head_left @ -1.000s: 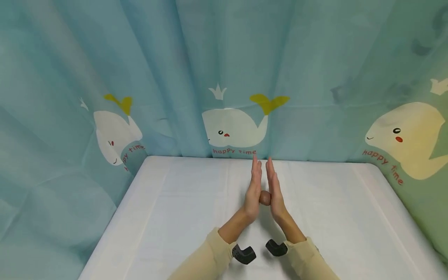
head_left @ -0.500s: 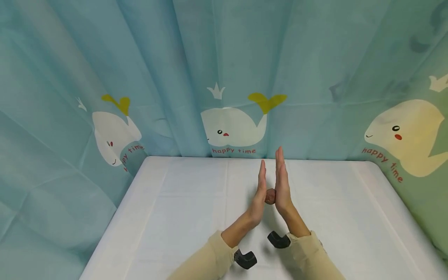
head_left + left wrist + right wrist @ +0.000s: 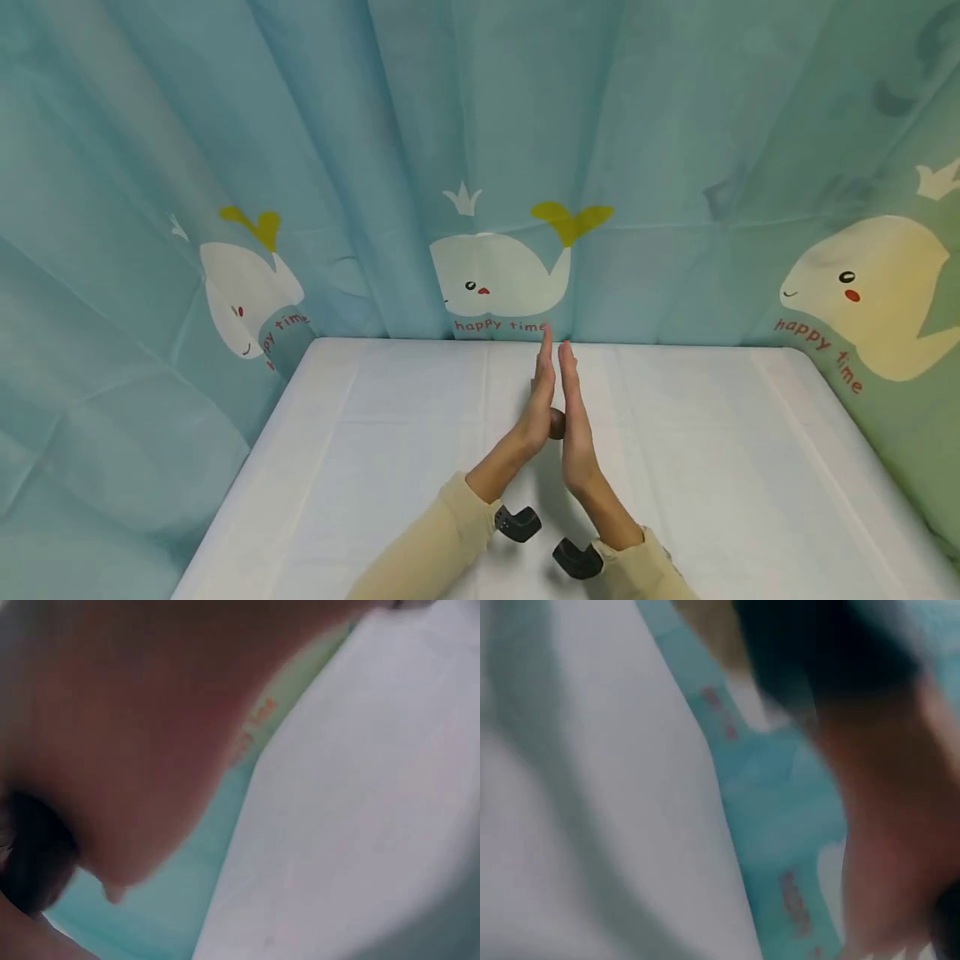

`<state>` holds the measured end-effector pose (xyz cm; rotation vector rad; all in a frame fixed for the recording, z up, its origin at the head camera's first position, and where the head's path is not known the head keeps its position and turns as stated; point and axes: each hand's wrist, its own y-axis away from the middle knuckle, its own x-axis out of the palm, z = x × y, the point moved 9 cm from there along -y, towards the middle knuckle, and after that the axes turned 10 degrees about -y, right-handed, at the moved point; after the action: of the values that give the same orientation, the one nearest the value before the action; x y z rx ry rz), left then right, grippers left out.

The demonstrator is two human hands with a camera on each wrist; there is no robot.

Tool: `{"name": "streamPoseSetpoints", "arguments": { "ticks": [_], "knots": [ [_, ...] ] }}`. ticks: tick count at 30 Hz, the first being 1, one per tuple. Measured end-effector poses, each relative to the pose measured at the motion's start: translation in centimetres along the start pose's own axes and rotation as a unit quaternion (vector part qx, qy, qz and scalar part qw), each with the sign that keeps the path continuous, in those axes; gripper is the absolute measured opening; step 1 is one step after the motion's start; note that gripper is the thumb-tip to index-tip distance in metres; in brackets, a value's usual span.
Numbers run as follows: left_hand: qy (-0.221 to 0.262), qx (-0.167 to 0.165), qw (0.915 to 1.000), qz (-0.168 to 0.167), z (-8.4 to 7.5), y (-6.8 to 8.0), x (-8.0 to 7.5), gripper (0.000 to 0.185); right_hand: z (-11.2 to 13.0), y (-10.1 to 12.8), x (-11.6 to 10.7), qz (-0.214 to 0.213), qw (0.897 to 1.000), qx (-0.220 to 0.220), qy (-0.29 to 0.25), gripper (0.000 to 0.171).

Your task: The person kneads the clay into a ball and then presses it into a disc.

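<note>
A small brown ball (image 3: 557, 423), clay-like in look, sits between the two palms above the white table. My left hand (image 3: 538, 408) presses it from the left, fingers straight and pointing away from me. From the right, my right hand (image 3: 576, 425) lies flat against it, its fingers extended too. Both palms face each other with a narrow gap, and part of the ball is hidden by them. In the left wrist view the ball (image 3: 36, 855) shows dark and blurred at the left edge. The right wrist view is blurred, with the right hand (image 3: 892, 877) at its right side.
The white-covered table (image 3: 405, 467) reaches back to a blue-green curtain (image 3: 675, 167) printed with whales. Black wrist-worn pieces (image 3: 517, 523) stick out from the beige sleeves (image 3: 435, 550) toward each other.
Both hands have slid against each other, the right forward and then back toward me, the left the opposite way. The ball stays between the palms and has shifted slightly left.
</note>
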<state>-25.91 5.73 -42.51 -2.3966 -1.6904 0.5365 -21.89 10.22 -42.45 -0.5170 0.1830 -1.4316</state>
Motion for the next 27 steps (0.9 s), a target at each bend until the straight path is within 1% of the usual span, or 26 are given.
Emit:
{"name": "streamPoseSetpoints", "arguments": {
  "ticks": [2,4,6,7,9,10,12,15,17,19,22,23,25,27],
  "knots": [
    [0.022,-0.006,0.9995,0.021,0.3,0.6,1.0,0.064,-0.3,-1.0,-1.5,-0.028,0.999,0.016,-0.001,0.055],
    [0.037,-0.013,0.9985,0.039,0.4,1.3,2.0,0.063,-0.9,-1.9,-3.2,-0.052,0.998,0.035,-0.016,0.054],
    [0.050,-0.015,0.9974,0.050,0.3,1.9,2.7,0.063,-1.6,-2.4,-4.4,-0.064,0.996,0.046,-0.029,0.054],
    [0.051,-0.011,0.9973,0.051,0.0,2.1,2.8,0.063,-1.9,-2.5,-4.7,-0.062,0.996,0.050,-0.032,0.055],
    [0.059,0.001,0.9975,0.040,-0.7,2.1,2.4,0.064,-2.7,-2.2,-4.6,-0.047,0.996,0.064,-0.040,0.056],
    [0.062,0.007,0.9975,0.032,-1.0,1.9,2.1,0.064,-3.1,-1.9,-4.3,-0.039,0.996,0.070,-0.041,0.057],
    [0.055,0.021,0.9981,0.016,-1.2,1.2,1.2,0.065,-3.5,-0.9,-3.2,-0.024,0.996,0.078,-0.041,0.057],
    [0.031,0.013,0.9994,-0.008,-0.2,0.3,0.2,0.062,-2.8,0.3,-1.4,-0.009,0.997,0.068,-0.027,0.055],
    [0.028,-0.004,0.9995,-0.011,1.0,0.1,0.1,0.060,-1.4,0.5,-0.4,-0.002,0.999,0.047,-0.008,0.055],
    [0.042,-0.024,0.9988,-0.009,1.9,0.5,0.5,0.060,-0.2,0.2,-0.1,-0.003,0.999,0.035,0.013,0.055],
    [0.068,-0.047,0.9966,-0.006,2.4,1.5,1.2,0.063,0.5,-1.0,-0.8,-0.010,0.998,0.031,0.054,0.056],
    [0.073,-0.048,0.9961,-0.007,2.2,1.8,1.3,0.064,0.1,-1.4,-1.3,-0.015,0.997,0.041,0.060,0.055],
    [0.081,-0.050,0.9955,-0.007,1.6,2.3,1.6,0.067,-1.1,-2.0,-2.6,-0.024,0.996,0.069,0.055,0.054],
    [0.082,-0.040,0.9958,-0.004,0.8,2.5,1.7,0.068,-2.5,-1.9,-3.5,-0.027,0.994,0.092,0.044,0.054]
  ]
}}
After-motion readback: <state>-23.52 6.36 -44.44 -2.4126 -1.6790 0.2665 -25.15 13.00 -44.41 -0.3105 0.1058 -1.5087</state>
